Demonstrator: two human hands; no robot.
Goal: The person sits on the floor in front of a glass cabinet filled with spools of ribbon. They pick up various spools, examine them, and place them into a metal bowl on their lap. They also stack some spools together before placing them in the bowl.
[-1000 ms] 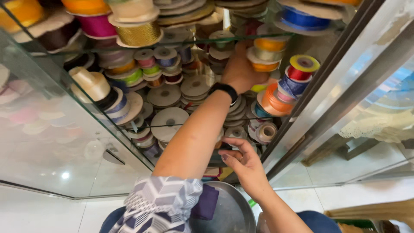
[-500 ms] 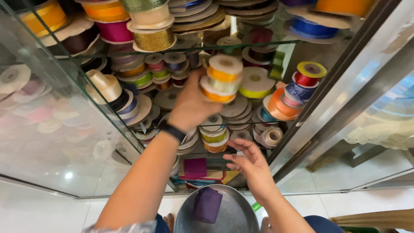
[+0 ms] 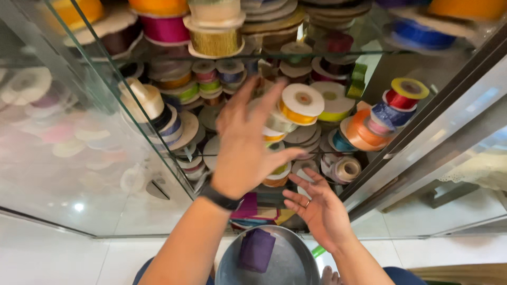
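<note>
Left hand (image 3: 245, 142), fingers spread and grasping nothing, is being held at frame centre beside the yellow-and-white ribbon spool (image 3: 300, 104). Right hand (image 3: 317, 206), released palm-up, is being kept below. Judgement: the spool is best being gripped by its rims, neighbouring stacks being left undisturbed.

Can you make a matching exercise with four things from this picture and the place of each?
Things:
1. left hand
2. right hand
3. metal bowl
4. gold spool

Places:
A. on the top glass shelf
B. at the bottom, holding a purple cloth
C. raised, fingers spread, before the yellow spool
D. open, palm up, low in the cabinet

Pairs: 1-C, 2-D, 3-B, 4-A
</note>
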